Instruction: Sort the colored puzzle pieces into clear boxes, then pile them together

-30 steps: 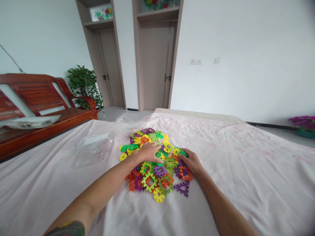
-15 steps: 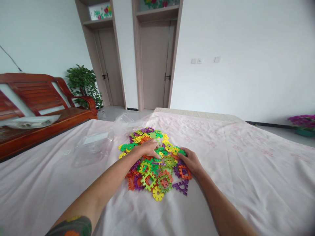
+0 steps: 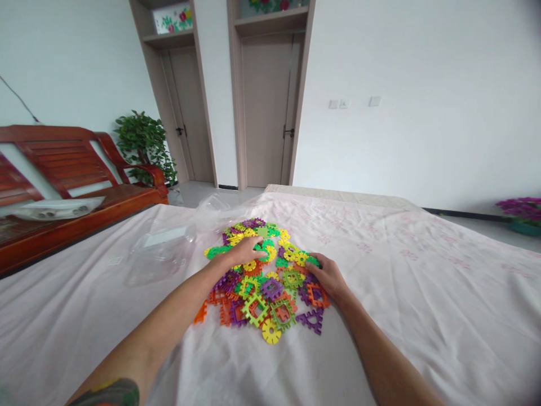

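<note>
A pile of flat plastic interlocking pieces (image 3: 270, 293) in green, yellow, orange and purple lies on a pale pink cloth-covered table (image 3: 422, 304). My left hand (image 3: 243, 252) rests palm down on the far left part of the pile, fingers spread over the pieces. On the pile's right edge lies my right hand (image 3: 327, 277), fingers curled against a green piece. A yellow round piece (image 3: 271, 331) and a purple triangle piece (image 3: 311, 320) sit at the near edge. An orange piece (image 3: 200, 313) lies apart at the left.
A crumpled clear plastic bag (image 3: 163, 248) lies left of the pile. A red wooden bench (image 3: 80, 186) stands at the left with a potted plant (image 3: 143, 144) behind it. Two closed doors (image 3: 266, 107) are in the far wall. Purple flowers (image 3: 522, 211) sit at the far right.
My left hand has slid away from me and leftward over the pile, spreading pieces. An orange piece now lies apart at the left. My right hand has barely moved.
</note>
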Demonstrator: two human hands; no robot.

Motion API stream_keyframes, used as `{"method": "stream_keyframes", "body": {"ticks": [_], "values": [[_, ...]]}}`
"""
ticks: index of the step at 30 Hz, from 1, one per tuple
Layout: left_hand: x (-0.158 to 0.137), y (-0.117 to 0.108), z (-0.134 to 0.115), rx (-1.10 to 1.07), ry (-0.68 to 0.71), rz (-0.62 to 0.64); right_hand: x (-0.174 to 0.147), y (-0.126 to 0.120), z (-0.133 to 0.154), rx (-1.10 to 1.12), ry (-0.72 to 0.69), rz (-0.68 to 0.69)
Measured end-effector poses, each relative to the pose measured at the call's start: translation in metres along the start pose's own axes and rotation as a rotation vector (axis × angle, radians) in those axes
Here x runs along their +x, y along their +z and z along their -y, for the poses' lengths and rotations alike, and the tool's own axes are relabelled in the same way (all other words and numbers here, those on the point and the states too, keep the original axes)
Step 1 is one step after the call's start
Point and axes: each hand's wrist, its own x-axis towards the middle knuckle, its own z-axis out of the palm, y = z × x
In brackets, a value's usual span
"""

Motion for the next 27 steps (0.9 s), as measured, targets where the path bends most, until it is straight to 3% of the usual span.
{"method": "stream_keyframes", "body": {"ticks": [8,15,17,21,27], "values": [[-0.015,-0.031,0.015,0.067,-0.106,-0.225,0.000,-0.001,0.002,-0.016,0.014,0.018],[-0.032,-0.030,0.006,0.184,-0.079,-0.334,0.000,-0.001,0.000,-0.023,-0.009,0.002],[-0.034,-0.026,-0.002,0.211,0.014,-0.297,0.000,0.000,0.001,-0.026,-0.009,-0.004],[-0.032,-0.013,-0.013,0.285,0.239,-0.092,-0.001,0.000,0.001,-0.022,0.000,-0.003],[-0.010,0.002,-0.012,0.348,0.202,0.109,-0.001,0.001,0.000,-0.020,-0.004,-0.017]]}}
